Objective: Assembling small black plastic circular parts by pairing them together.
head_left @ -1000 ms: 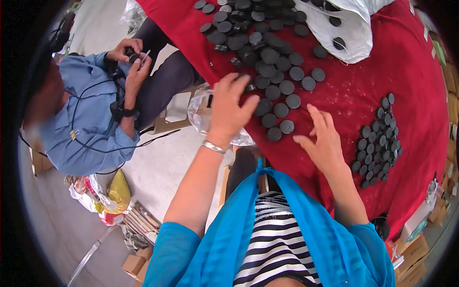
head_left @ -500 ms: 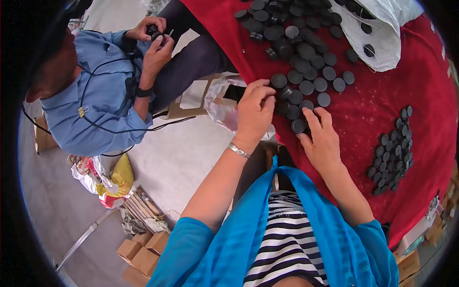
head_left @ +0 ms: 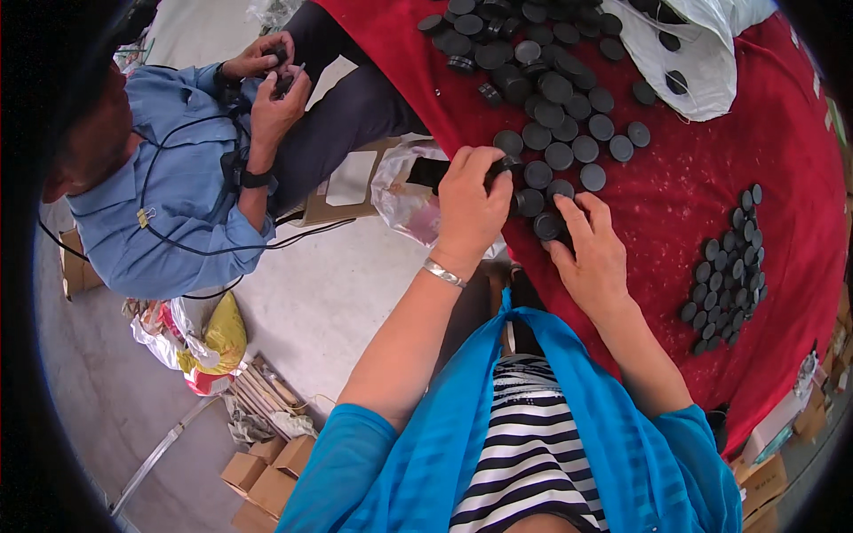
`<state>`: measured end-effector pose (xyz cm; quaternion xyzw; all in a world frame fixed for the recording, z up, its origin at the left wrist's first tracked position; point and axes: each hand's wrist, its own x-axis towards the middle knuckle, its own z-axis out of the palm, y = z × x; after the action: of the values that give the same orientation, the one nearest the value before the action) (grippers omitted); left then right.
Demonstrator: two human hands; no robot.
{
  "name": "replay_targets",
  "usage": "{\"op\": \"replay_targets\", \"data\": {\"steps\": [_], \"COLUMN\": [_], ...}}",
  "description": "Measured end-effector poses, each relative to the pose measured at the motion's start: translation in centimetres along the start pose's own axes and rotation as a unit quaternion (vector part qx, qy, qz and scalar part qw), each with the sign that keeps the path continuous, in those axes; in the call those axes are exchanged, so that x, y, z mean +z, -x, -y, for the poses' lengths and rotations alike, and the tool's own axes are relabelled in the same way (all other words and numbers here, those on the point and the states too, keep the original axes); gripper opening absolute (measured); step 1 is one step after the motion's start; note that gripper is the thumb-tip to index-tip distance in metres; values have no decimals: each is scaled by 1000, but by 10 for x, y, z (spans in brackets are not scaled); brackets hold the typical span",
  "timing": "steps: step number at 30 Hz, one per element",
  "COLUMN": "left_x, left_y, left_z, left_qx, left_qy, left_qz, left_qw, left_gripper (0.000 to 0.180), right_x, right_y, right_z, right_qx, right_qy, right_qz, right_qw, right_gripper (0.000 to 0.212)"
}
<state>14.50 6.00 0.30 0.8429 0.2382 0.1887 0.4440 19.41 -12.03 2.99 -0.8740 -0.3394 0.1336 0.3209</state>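
My left hand [head_left: 474, 200], a silver bracelet at its wrist, is at the left edge of the red cloth. Its thumb and fingers pinch a black round cap [head_left: 507, 166], partly hidden by the fingers. My right hand [head_left: 590, 249] rests on the cloth a little nearer to me. Between its thumb and fingertips is another black cap [head_left: 547, 226], lying on the cloth with its ringed face up. Several more black caps [head_left: 559, 156] lie flat just beyond both hands, running into a heaped pile [head_left: 533, 71] at the far side.
A white sack [head_left: 711, 84] with caps in it lies at the far right. Smaller black caps [head_left: 724, 266] are clustered on the red cloth [head_left: 657, 240]. To the left sits a co-worker [head_left: 169, 169] in a blue shirt, holding small dark parts. A clear plastic bag [head_left: 400, 191] hangs by the table.
The view has shifted slightly, moving the table things up and left. My left fingers have drawn together on a cap. My right hand stays at the same cap.
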Motion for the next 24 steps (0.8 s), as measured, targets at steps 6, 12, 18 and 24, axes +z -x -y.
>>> {"op": "replay_targets", "data": {"steps": [6, 12, 18, 24], "left_x": [-37, -40, -26, -11], "left_y": [26, 57, 77, 47], "left_z": [33, 106, 134, 168], "left_qx": [-232, -385, -492, -553], "left_qy": [226, 305, 331, 422], "left_qz": [-68, -98, -92, -4], "left_qw": [944, 865, 800, 718], "left_gripper": [16, 34, 43, 56], "right_x": [-1, 8, 20, 24], "right_y": [-5, -13, -18, -20], "right_z": [5, 16, 31, 26], "right_qx": [-9, -19, -43, -10], "right_qy": [0, 0, -14, -160], "right_qz": [17, 50, 100, 98], "right_qw": [1000, 999, 994, 982], "right_gripper": [49, 47, 46, 39]}}
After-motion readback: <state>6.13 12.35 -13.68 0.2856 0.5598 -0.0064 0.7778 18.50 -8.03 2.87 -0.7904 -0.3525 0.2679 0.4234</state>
